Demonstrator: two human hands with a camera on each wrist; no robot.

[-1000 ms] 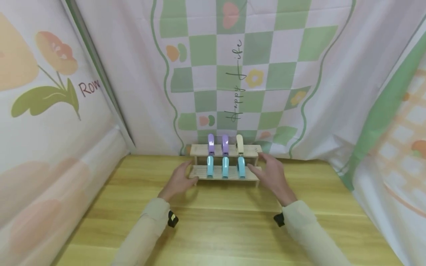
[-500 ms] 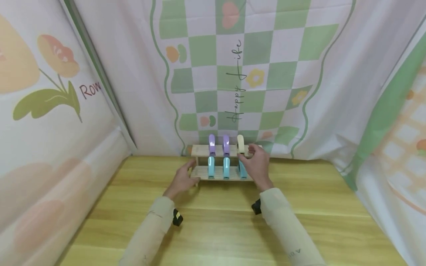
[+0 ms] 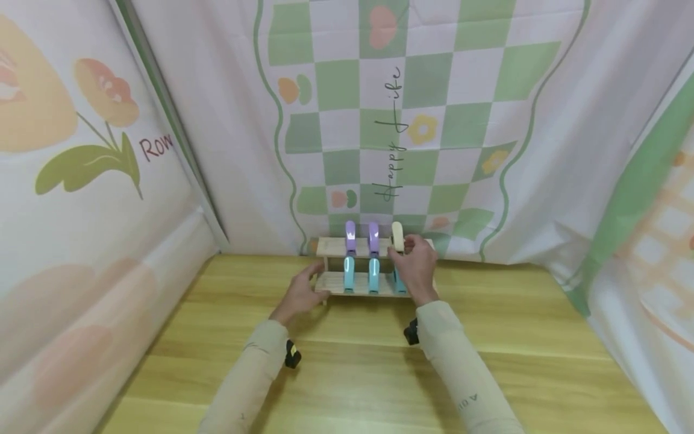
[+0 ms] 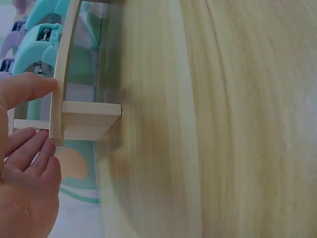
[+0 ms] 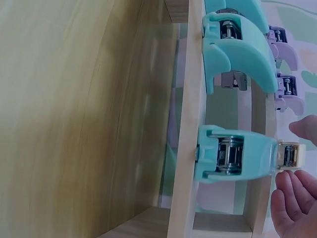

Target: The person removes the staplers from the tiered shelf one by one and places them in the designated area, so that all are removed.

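A two-tier wooden rack stands against the back curtain. On its upper board are two purple staplers and a cream stapler. Three turquoise staplers line the lower board, the right one partly hidden by my right hand. My left hand grips the left end of the lower board, thumb on its front edge and fingers at its end. With thumb and fingers on either side, my right hand holds the cream stapler, seen end-on in the right wrist view.
The wood-grain table runs in front of the rack. A checked green and white curtain hangs right behind it. Printed cloth walls stand to the left and right.
My right hand has moved left from the rack's right end to the cream stapler. The left hand stays on the rack's left end. The staplers keep their places on the boards.
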